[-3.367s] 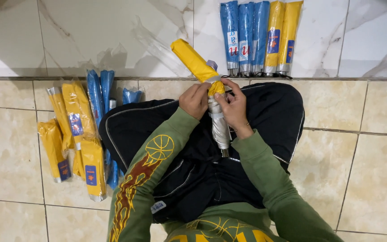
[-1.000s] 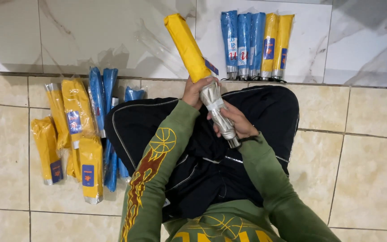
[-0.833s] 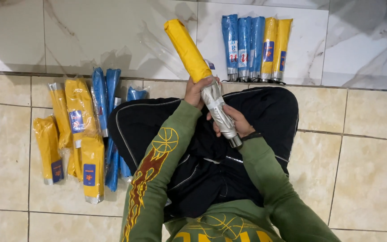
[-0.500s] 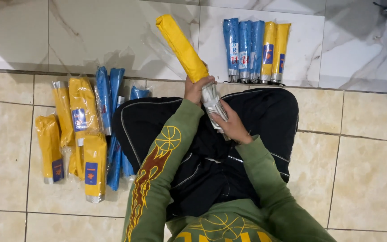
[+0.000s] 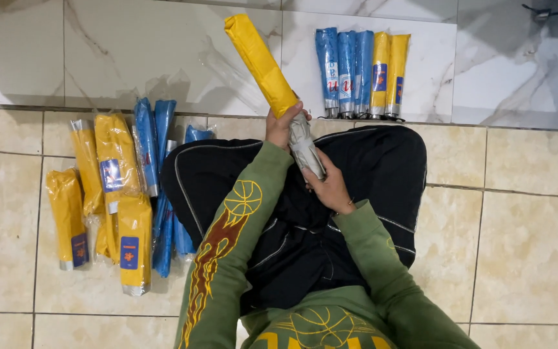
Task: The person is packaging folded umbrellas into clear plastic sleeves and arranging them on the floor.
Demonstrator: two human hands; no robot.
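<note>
We are gripping a folded silver umbrella (image 5: 307,147) over our lap, its long axis tilting up-left. Our left hand (image 5: 281,124) is closing around the mouth of the yellow sleeve (image 5: 259,61), which is pointing toward the wall, while our right hand (image 5: 330,187) is wrapping the umbrella's lower end.

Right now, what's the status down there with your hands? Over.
Left hand grips the yellow sleeve. Right hand holds the grey folded umbrella, its end inside the sleeve. Nothing blocking; yellow and blue packs lie on the floor to the left.

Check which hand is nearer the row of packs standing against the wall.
Left. The left hand grips the yellow sleeve just beside the row of packs; the right hand sits lower, over the lap, farther off.
</note>
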